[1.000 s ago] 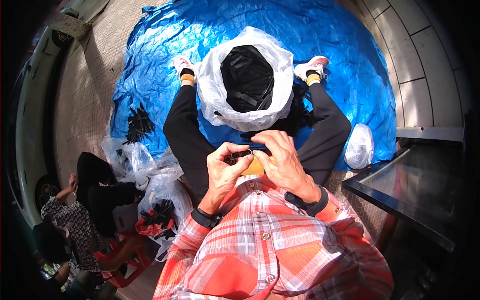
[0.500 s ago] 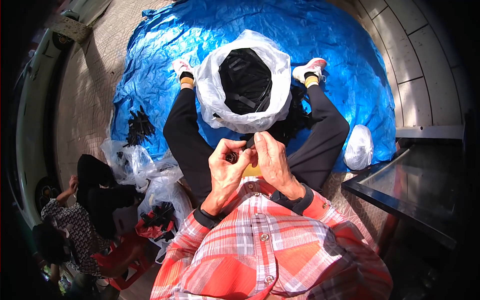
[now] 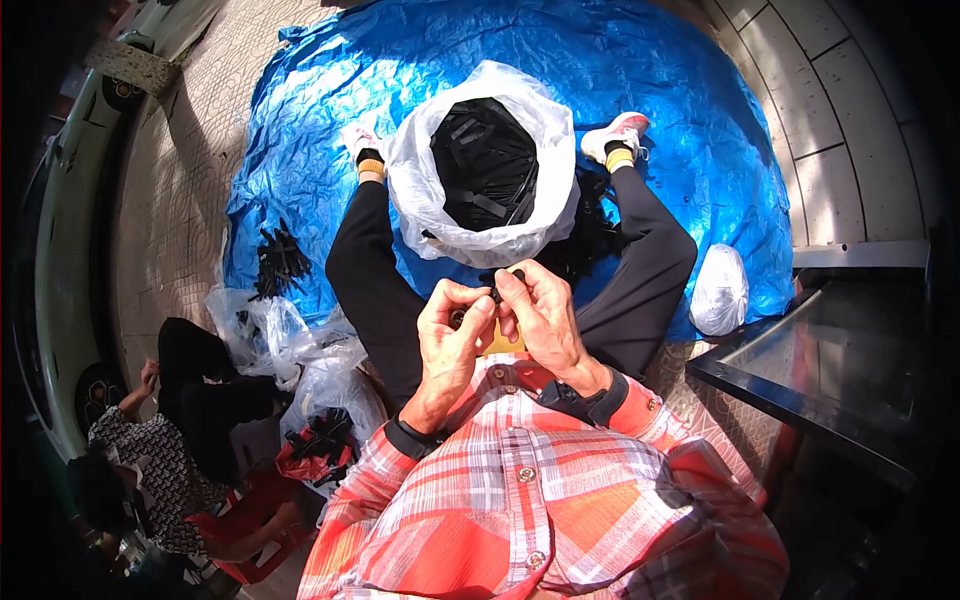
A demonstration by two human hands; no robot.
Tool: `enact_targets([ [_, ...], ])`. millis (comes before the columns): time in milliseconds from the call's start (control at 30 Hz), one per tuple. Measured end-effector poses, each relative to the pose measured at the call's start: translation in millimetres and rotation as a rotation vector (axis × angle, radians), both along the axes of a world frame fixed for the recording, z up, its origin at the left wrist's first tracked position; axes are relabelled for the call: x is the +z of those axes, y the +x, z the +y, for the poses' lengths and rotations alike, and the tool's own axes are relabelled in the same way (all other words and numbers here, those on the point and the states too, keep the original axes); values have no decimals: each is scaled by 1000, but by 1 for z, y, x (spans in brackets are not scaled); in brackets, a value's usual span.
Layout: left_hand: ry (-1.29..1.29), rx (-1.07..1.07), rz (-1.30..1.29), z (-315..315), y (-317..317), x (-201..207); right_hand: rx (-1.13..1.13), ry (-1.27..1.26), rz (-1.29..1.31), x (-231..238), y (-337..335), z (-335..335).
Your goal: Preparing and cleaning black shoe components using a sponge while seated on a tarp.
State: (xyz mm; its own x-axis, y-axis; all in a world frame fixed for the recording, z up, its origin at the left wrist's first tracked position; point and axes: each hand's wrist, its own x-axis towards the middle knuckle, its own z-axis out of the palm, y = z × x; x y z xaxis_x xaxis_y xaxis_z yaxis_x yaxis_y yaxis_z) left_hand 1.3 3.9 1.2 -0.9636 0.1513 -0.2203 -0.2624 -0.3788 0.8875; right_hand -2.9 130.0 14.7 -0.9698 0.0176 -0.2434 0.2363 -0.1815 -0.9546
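Observation:
My left hand (image 3: 447,335) and my right hand (image 3: 546,325) are close together above my lap, fingertips nearly meeting. Both pinch a small black strip-like piece (image 3: 518,274), mostly covered by the fingers; its exact kind cannot be made out. Something small, dark and shiny (image 3: 457,318) shows inside the curl of my left fingers. Just beyond my hands stands a white plastic bag (image 3: 408,190) with its mouth wide, filled with flat black strips (image 3: 486,165). More black pieces (image 3: 590,230) lie heaped between this bag and my right leg.
A blue tarp (image 3: 320,95) spreads under the bag. At left lie a small pile of black pieces (image 3: 283,262) and clear plastic bags (image 3: 255,328). Another person (image 3: 155,460) sits at lower left by a red stool (image 3: 255,560). At right are a tied white bag (image 3: 719,290) and a dark-framed table (image 3: 800,400).
My right fingers have bent inward from a straighter pose, and the black piece now shows above their tips. Both hands stay in nearly the same place.

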Motion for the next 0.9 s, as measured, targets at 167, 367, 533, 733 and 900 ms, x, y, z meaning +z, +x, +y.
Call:
enact_targets([
  [167,54,-21,-207,1,-3,12,29,174,130,-4,2,4],
  [367,18,-6,-221,2,-1,17,58,30,35,-1,1,9],
  [533,35,15,-226,3,1,21,67,-295,-113,-7,2,11],
  [733,9,-5,-235,0,3,22,74,-322,-135,-6,3,12],
  [900,40,-16,-216,-1,4,15,78,-393,-164,-6,3,13],
])
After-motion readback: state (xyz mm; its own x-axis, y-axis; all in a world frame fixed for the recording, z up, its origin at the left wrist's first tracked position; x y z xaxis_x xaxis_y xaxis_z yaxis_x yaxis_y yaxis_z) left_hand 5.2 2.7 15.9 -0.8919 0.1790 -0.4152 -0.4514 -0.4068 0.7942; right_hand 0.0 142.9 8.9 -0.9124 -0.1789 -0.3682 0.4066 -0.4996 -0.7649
